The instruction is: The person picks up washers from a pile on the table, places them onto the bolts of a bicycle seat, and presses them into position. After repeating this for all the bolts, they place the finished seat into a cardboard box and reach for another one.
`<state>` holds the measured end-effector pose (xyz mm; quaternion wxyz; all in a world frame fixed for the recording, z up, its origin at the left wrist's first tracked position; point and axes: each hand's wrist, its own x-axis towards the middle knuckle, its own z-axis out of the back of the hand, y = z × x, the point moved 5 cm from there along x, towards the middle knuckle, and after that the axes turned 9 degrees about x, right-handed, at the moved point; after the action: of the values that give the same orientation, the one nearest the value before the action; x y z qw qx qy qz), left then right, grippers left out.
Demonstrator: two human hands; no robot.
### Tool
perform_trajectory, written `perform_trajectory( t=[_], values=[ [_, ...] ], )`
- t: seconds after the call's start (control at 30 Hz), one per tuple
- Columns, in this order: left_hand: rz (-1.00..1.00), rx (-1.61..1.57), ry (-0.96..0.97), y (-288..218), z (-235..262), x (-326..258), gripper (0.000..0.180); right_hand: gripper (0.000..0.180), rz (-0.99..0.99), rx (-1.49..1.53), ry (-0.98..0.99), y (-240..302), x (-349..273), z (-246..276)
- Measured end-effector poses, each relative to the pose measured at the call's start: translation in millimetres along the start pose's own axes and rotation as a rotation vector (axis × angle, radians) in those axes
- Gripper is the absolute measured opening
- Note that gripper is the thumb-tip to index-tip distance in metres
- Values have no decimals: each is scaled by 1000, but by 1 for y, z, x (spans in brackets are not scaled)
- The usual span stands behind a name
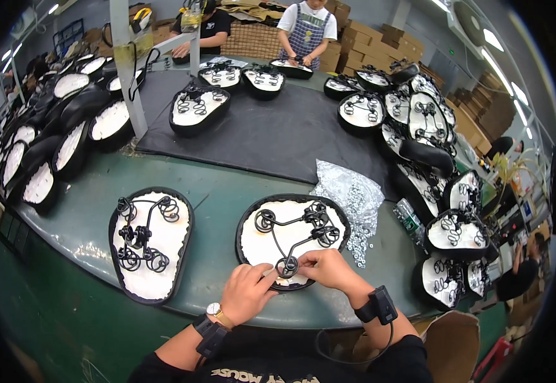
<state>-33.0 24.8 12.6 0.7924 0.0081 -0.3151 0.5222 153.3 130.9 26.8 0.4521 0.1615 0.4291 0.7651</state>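
A workshop with ceiling lights stretched around a large green workbench (214, 204). A black mat (278, 134) covered part of its far half. Stacked cardboard boxes (357, 45) stood behind the bench at the far right. Bicycle saddles with cream undersides (83, 112) were heaped along the left, and saddles fitted with black springs (428, 121) were piled along the right. A pale upright post (122, 57) rose at the mat's left edge. Beyond the mat, a person in a checked apron (306, 32) worked on a saddle, with a person in a black T-shirt (217, 29) farther left. On the near side, one sprung saddle (153, 236) lay underside up to the left; another, the worked saddle (258, 246), lay underside up between the hands and the mat. A clear plastic bag (348, 188) spilled onto the bench just right of it, near a plastic bottle (409, 220). The left hand (247, 290) was half curled at the saddle's near rim; the right hand (329, 268) had thumb and forefinger together beside the nearest coil spring (287, 267). Whether either gripped anything could not be told. Small metal nuts (359, 246) lay loose by the bag.
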Motion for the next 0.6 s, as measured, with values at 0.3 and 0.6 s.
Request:
perform_trajectory(
  t=[0.3, 0.6],
  values=[
    [-34, -81, 3, 4, -5, 3, 54, 15, -192, 95, 356, -9, 25, -1],
    [-1, -121, 36, 7, -8, 7, 49, 13, -173, 4, 222, -1, 14, -5]
  ],
)
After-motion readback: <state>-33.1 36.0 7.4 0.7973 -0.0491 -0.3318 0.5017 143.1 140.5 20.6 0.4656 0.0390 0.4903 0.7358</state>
